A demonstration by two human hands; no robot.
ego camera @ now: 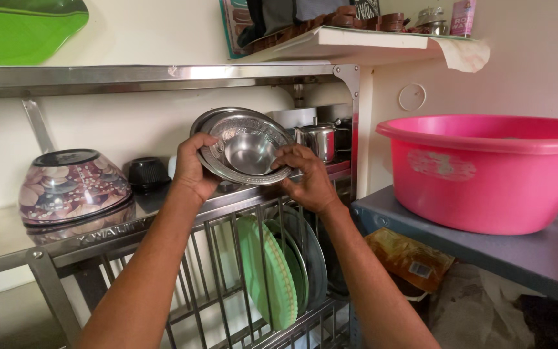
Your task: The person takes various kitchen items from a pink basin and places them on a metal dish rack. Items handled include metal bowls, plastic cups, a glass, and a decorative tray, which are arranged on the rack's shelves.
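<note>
Head view, itemised. Item one: a round embossed steel plate (248,155) with a patterned rim, tilted on edge so its face shows, with a small plain steel bowl (250,154) sitting against its centre. A second steel rim shows just behind the plate at 11 o'clock. The stack is held just above the front rail of the steel dish rack (163,223), mid-frame.

Item two: the left hand (193,169), at 9 o'clock of the plate, fingers curled over the rim and thumb on the face, clamping the edge. Item three: the right hand (307,176), at 4 o'clock of the plate, fingertips pressed on the rim and thumb beneath, pinching it. Both forearms rise from 6 o'clock, converging on the plate.

Containers. Rack's lower slots, at 6 o'clock of the plate: a light green ribbed plate (267,271) standing upright, with steel plates just beside it. Rack's shelf, at 9 o'clock: an upturned floral-printed glass bowl (74,187); beside it a small black ribbed bowl (147,173), also upturned. At 3 o'clock, a lidded steel pot (319,139). Further on, a large pink plastic tub (489,171) on a grey counter (537,255); its contents cannot be seen. Below, a brown foil packet (408,258).
</note>
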